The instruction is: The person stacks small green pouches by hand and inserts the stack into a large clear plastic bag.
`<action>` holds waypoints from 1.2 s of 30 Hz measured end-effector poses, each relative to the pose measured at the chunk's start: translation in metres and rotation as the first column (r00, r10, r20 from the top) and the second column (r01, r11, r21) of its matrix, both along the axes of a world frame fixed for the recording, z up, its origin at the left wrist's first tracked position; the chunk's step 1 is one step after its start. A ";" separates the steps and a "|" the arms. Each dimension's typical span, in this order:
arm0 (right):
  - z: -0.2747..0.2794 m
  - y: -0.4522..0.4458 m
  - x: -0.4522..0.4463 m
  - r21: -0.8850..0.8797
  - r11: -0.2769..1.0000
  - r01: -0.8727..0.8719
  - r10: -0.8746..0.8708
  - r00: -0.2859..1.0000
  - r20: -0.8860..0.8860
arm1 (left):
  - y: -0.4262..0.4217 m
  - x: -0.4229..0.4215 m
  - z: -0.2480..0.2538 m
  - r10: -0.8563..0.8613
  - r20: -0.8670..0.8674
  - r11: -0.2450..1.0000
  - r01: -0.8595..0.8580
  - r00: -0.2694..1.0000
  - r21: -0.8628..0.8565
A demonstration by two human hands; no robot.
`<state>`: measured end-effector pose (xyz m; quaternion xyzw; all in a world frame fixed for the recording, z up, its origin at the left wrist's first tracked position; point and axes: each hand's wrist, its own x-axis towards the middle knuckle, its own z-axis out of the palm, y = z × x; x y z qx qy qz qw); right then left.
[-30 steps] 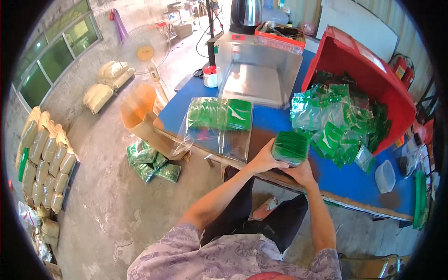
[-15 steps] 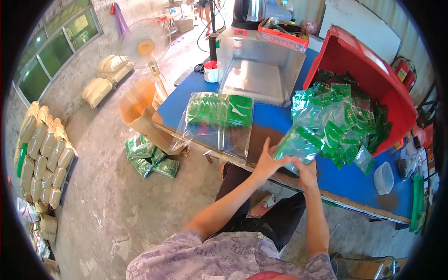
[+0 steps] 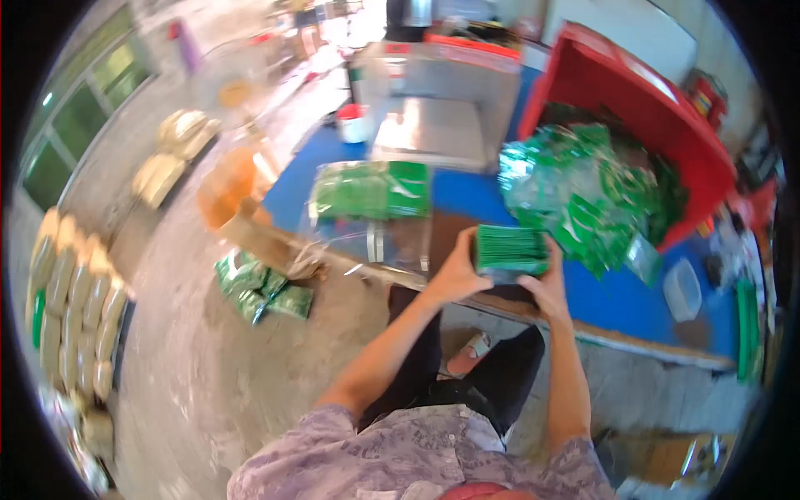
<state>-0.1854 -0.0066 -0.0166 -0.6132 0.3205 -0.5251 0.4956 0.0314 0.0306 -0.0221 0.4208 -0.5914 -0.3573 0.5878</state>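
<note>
Between my two hands is a neat stack of green packets, edges facing up, held over the front edge of the blue table. My left hand grips the stack's left side and my right hand its right side. Just beyond my right hand lies a loose heap of green and clear packets, spilling from a tipped red bin. To the left of my left hand, a clear plastic bag lies flat with green packets in its far end.
A metal-topped scale stands at the back with a red-lidded tub beside it. A clear plastic container sits at right. On the floor at left are an open brown sack, filled green bags and stacked tan packages.
The packets in my hands have turned and now stand as an even stack with edges up. My hands have moved slightly apart, one to each side. The head view has shifted and blurred.
</note>
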 end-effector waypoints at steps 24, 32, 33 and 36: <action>0.047 0.076 -0.011 0.137 0.988 -0.069 0.083 0.992 -0.097 | 0.072 -0.035 0.045 -0.061 -0.335 0.984 0.113 0.940 0.138; 0.036 0.116 0.010 0.198 0.967 -0.161 0.181 0.980 -0.085 | 0.098 -0.045 -0.005 0.351 -0.207 0.934 -0.325 0.913 0.150; 0.031 0.118 0.016 0.242 0.963 -0.115 0.150 0.980 -0.130 | 0.103 -0.043 -0.005 0.430 -0.011 0.900 -0.427 0.903 0.089; 0.030 0.128 0.030 0.369 0.907 -0.204 0.219 0.976 -0.001 | 0.124 -0.043 -0.002 0.395 -0.182 0.916 -0.370 0.900 0.157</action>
